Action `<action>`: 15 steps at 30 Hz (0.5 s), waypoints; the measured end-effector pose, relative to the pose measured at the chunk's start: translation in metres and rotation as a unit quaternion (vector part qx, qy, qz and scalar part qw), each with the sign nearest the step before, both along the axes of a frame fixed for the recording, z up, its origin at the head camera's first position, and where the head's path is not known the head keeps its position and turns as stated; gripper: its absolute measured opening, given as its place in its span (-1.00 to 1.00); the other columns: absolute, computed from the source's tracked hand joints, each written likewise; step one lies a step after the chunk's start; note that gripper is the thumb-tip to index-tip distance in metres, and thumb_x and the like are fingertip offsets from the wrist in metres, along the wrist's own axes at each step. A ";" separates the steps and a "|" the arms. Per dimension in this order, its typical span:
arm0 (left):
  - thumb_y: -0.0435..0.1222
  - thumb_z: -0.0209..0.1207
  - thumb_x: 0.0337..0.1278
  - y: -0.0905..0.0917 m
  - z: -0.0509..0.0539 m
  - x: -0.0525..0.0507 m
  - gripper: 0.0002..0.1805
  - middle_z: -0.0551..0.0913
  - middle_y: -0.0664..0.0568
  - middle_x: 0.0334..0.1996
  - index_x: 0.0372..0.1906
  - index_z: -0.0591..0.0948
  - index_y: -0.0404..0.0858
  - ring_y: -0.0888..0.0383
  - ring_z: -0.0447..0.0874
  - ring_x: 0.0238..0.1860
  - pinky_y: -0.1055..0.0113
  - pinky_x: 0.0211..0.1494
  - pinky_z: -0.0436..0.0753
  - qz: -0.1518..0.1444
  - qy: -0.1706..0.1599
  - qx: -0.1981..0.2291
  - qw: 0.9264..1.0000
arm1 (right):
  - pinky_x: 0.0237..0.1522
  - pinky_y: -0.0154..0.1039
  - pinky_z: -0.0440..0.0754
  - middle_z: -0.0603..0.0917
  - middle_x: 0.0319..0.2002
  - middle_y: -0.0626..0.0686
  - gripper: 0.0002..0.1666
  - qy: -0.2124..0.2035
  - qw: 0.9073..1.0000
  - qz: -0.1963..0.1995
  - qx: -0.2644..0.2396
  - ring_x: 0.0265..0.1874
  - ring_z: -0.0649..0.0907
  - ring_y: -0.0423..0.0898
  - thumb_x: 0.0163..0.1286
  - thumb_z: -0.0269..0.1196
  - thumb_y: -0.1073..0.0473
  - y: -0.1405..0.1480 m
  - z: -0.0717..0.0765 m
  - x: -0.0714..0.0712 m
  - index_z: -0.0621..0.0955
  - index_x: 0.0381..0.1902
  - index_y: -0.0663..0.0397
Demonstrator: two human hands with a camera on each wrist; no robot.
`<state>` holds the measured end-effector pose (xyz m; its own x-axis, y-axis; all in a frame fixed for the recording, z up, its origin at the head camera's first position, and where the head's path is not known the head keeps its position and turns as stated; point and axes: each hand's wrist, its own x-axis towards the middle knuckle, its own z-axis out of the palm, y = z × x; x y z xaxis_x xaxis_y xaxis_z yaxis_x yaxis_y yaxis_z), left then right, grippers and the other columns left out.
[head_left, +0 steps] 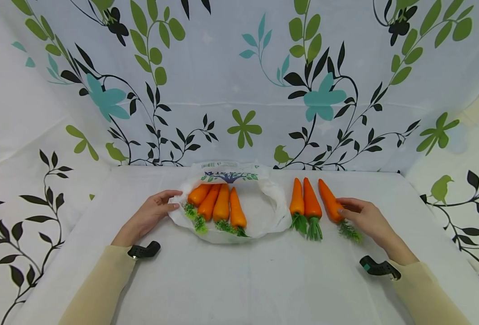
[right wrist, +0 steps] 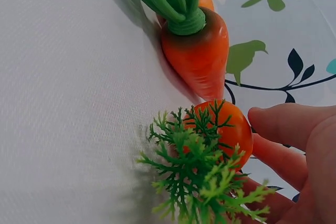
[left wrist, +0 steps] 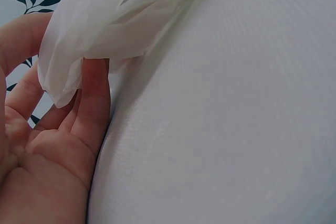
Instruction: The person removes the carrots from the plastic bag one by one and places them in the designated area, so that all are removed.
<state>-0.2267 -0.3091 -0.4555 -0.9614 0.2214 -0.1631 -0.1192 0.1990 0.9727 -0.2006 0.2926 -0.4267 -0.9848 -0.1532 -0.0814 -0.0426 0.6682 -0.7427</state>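
A white plastic bag with a printed top lies with its mouth toward the person, several orange carrots with green tops inside. My left hand holds the bag's left edge; in the left wrist view that hand has thumb and fingers on either side of the thin plastic. To the right of the bag, my right hand pinches the rightmost carrot near its leafy end. In the right wrist view, thumb and fingers of the hand are at that carrot, partly behind its leaves.
Two more carrots lie side by side between the bag and the right hand. The white-covered table ends at a patterned cloth backdrop. Black straps are at both wrists.
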 end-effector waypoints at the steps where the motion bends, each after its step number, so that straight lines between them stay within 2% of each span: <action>1: -0.20 0.28 0.30 0.000 0.000 0.000 -0.39 -0.12 -0.11 0.59 0.38 0.42 -0.27 -0.13 -0.18 0.54 0.52 0.12 0.54 -0.001 0.000 0.001 1.000 | 0.23 0.28 0.41 0.48 0.29 0.35 -0.37 0.002 1.000 0.001 -0.002 0.18 0.48 0.26 0.52 0.14 -0.05 0.000 0.000 0.000 0.44 0.37 0.26; 10: -0.20 0.25 0.33 0.001 0.003 0.001 -0.41 -0.10 -0.11 0.59 0.40 0.40 -0.25 -0.13 -0.18 0.55 0.34 0.31 0.43 -0.002 0.005 -0.016 1.000 | 0.21 0.25 0.46 0.50 0.27 0.33 -0.38 0.006 1.000 0.014 -0.014 0.19 0.50 0.27 0.51 0.16 -0.05 -0.003 0.000 0.002 0.46 0.36 0.23; 15: -0.20 0.25 0.33 0.001 0.005 0.002 -0.39 -0.11 -0.11 0.59 0.41 0.39 -0.28 -0.13 -0.18 0.54 0.47 0.22 0.48 -0.003 0.004 -0.015 1.000 | 0.22 0.32 0.41 0.51 0.27 0.32 -0.41 0.017 1.000 0.017 -0.011 0.24 0.45 0.30 0.51 0.16 -0.02 -0.007 0.004 0.002 0.47 0.35 0.22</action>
